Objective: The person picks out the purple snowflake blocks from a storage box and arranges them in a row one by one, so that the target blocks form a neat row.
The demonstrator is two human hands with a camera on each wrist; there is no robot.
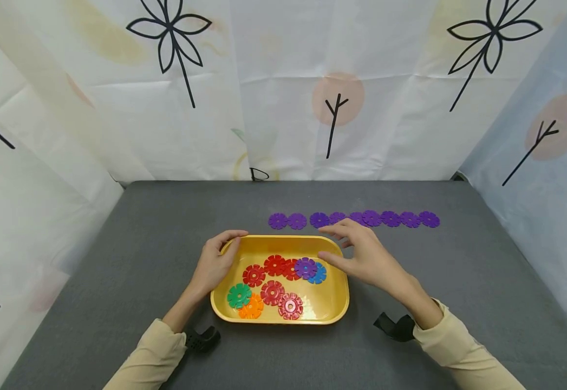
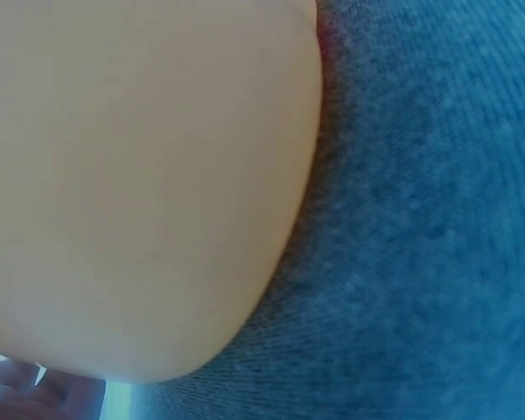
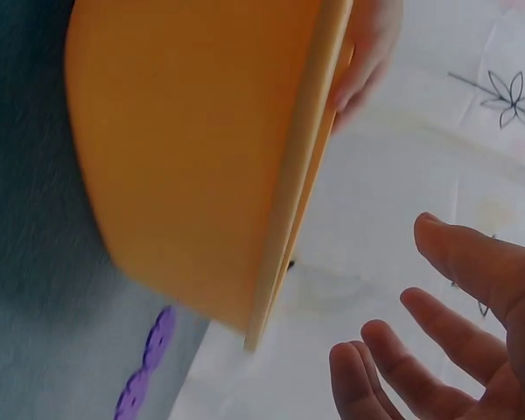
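A yellow plastic tray (image 1: 329, 303) holds several flower-shaped plastic discs: red ones (image 1: 254, 275), a green one (image 1: 239, 296), an orange one (image 1: 251, 307), and a purple one (image 1: 305, 268) overlapping a blue one (image 1: 318, 273). My left hand (image 1: 217, 260) grips the tray's far left corner, thumb over the rim. Above the far right corner is my right hand (image 1: 361, 254), fingers spread from the thumb and holding nothing. The right wrist view shows that hand (image 3: 455, 341) apart from the tray's wall (image 3: 192, 157). Skin fills much of the left wrist view.
Behind the tray, a row of purple flower discs (image 1: 390, 219) lies on the grey tabletop (image 1: 166, 216), partly hidden by my right hand. White printed curtains (image 1: 283, 108) close off the back and sides. Dark wrist straps hang beneath both cuffs.
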